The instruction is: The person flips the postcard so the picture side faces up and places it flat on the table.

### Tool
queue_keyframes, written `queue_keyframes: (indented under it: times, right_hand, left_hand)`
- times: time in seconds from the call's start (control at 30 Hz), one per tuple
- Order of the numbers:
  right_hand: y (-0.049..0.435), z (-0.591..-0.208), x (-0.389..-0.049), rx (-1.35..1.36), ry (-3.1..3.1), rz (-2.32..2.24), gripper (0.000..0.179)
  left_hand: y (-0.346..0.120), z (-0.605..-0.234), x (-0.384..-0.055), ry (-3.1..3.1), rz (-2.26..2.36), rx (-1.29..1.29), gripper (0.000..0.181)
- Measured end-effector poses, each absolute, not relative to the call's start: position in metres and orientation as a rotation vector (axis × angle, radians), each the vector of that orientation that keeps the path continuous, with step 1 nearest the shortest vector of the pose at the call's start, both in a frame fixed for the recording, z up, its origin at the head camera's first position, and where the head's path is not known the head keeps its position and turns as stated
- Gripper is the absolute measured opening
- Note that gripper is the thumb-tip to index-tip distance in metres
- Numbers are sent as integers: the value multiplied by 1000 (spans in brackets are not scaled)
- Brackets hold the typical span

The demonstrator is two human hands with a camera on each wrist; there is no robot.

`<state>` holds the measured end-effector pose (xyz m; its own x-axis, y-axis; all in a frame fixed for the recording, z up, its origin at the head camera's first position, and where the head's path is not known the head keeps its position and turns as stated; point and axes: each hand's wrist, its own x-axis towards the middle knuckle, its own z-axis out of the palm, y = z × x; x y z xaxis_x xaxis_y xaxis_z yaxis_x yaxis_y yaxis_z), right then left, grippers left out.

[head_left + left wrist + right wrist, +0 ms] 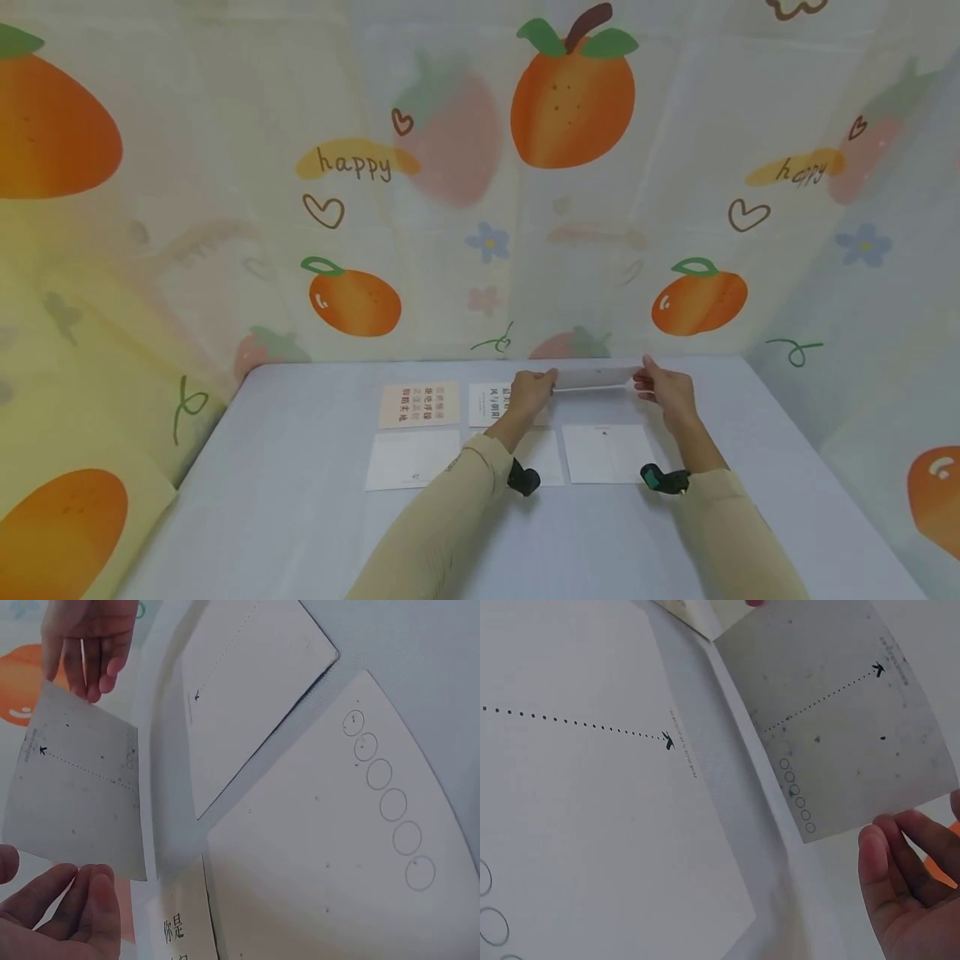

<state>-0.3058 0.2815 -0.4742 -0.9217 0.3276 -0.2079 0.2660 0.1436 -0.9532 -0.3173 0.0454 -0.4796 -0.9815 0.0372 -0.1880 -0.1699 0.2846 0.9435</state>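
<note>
A postcard (595, 377) is held up tilted above the far part of the table, stretched between both hands. My left hand (532, 393) pinches its left edge, and my right hand (669, 392) pinches the right edge. In the right wrist view, the side of the postcard (832, 720) facing me shows a dotted line, a small dark mark and a column of circles. Right fingertips (874, 851) lie along its edge there. Below the hands lies a white postcard (606, 454) with a small mark near its far edge.
Farther left are a cream card (418, 405) with reddish lettering and a white card (486, 405) with black characters, partly covered by my left hand. In the nearer row, one white card (412, 460) lies left and another (551, 458) is partly behind my left forearm. A fruit-patterned curtain (450, 250) stands behind the table.
</note>
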Motion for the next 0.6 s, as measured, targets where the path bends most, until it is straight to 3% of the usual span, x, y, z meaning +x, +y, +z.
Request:
queue_keyframes:
  times: [0.6]
  right_hand:
    - [290,-480,-301,-555,-2392,2019,54]
  left_hand:
    - [46,-485,-315,2315,1804,-137,54]
